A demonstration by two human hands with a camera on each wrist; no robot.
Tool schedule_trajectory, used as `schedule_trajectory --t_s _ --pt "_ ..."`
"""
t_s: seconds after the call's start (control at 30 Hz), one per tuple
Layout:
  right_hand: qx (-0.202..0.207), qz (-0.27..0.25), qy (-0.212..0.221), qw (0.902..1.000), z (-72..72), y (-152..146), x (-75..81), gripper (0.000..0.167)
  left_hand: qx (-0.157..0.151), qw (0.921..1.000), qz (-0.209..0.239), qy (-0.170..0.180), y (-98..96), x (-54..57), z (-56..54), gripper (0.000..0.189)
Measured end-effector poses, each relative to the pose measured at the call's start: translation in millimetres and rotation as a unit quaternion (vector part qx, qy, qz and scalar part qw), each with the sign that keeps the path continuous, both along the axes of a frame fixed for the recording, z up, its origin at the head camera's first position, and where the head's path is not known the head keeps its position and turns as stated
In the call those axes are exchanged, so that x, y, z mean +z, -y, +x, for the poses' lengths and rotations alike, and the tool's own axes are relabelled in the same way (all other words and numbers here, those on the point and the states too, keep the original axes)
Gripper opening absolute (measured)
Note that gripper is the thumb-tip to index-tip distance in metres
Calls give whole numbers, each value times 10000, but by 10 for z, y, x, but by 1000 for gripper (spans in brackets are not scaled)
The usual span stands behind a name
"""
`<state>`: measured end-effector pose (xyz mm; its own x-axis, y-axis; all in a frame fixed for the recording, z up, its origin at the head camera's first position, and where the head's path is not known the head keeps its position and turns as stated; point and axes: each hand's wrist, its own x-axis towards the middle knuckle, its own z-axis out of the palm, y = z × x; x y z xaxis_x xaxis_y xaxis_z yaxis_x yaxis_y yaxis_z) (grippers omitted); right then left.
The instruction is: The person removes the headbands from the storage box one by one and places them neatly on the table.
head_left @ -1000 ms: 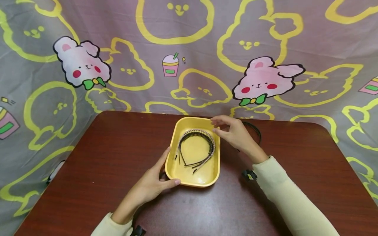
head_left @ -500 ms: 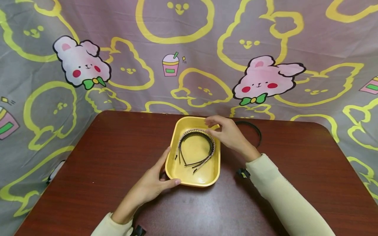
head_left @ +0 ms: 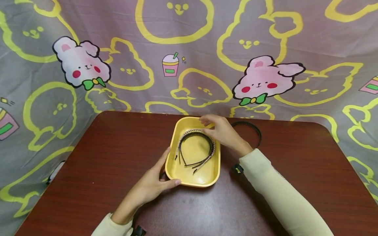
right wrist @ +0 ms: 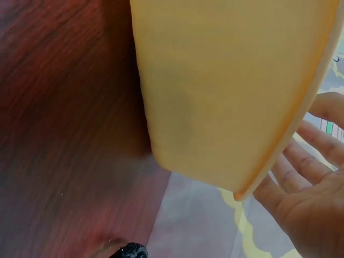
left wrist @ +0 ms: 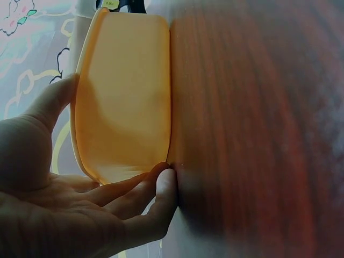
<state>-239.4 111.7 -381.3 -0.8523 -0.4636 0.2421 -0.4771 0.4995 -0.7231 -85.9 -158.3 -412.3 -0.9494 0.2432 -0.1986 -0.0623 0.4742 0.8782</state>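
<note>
headbands (head_left: 195, 133) lie nested inside the yellow bin (head_left: 200, 180): slim dark arcs, one edged with comb teeth, one pale and beaded. the bin is smooth and plastic-looking, a rounded rectangle with flared walls, resting on the glossy, reddish wood-grain table (head_left: 97, 157). a loose headband (head_left: 256, 128), black and toothed, lies on the table right of the bin, partly hidden by the right hand (head_left: 220, 130). a small yellow label (left wrist: 110, 4) in the left wrist view carries print too small to read. the left hand (head_left: 151, 182) is clamped on the bin's near-left side, thumb over the rim, fingers against the outer wall. the right hand's fingers are loosely bent and slightly apart, over the far-right rim; whether they touch it, one cannot tell.
</note>
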Motion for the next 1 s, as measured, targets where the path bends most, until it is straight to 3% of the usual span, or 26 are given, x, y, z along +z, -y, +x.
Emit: schedule_trajectory --t_s 0.27,0.6,1.0 --pt "33 144 -20 9999 -81 49 -23 37 -31 10000 22 -56 -4 -1 -1 111" --pt "190 805 -190 9964 -154 117 -43 38 -18 10000 48 -8 6 -10 6 111" --pt "177 1081 198 9938 -206 195 -66 39 -10 10000 22 24 3 -10 2 111"
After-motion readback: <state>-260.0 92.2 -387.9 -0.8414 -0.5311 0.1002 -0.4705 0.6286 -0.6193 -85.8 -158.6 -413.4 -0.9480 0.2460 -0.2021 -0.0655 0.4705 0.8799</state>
